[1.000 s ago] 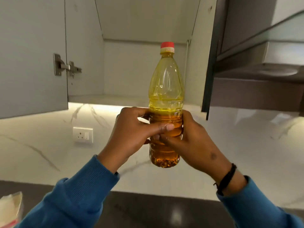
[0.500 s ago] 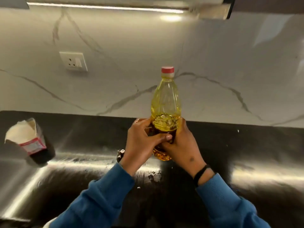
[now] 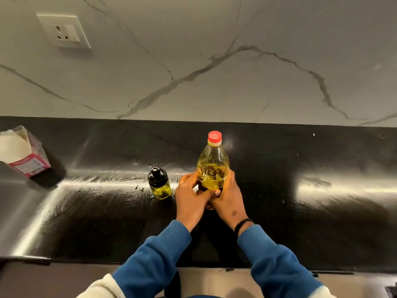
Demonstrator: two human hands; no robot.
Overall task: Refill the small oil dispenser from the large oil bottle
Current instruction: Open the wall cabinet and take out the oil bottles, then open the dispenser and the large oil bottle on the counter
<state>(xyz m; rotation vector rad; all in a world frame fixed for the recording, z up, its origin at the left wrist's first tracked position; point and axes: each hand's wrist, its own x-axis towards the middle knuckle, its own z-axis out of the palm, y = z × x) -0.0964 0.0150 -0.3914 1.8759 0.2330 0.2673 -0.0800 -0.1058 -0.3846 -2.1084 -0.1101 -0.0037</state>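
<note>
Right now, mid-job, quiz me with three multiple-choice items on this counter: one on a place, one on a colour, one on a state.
1. The small oil dispenser stands where, as the camera sees it?
A. left of the large oil bottle
B. right of it
C. behind it

2. The large bottle's cap is:
A. black
B. red
C. green

3. The large bottle is:
A. lying down
B. uncapped
C. upright, capped, gripped by the left hand and right hand

Answers: 1 A, it stands apart on the left; 2 B, the cap shows red; 3 C, both hands wrap its lower half.
</note>
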